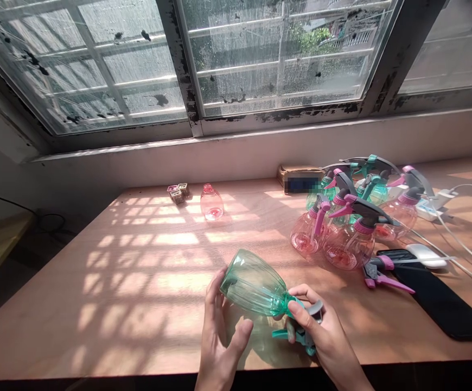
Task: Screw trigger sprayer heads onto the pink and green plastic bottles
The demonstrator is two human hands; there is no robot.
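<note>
- The translucent green plastic bottle (254,282) is above the near edge of the wooden table (138,320), tilted, its base to the upper left and its neck to the lower right.
- The right hand (321,326) grips it around the neck, along with a teal-and-grey plastic spray head (303,335); whether the two are joined cannot be told, as fingers cover the meeting point.
- The left hand (223,331) is open and cupped, fingers at the base, thumb spread clear.
- For steadiness, the left thumb would best close lightly on the body; the thin-looking wall probably dents under a hard squeeze.
- Right-hand pressure seems best kept on the neck, off the trigger.
- A translucent pink plastic bottle (212,204) stands well apart, near the wall.
</note>
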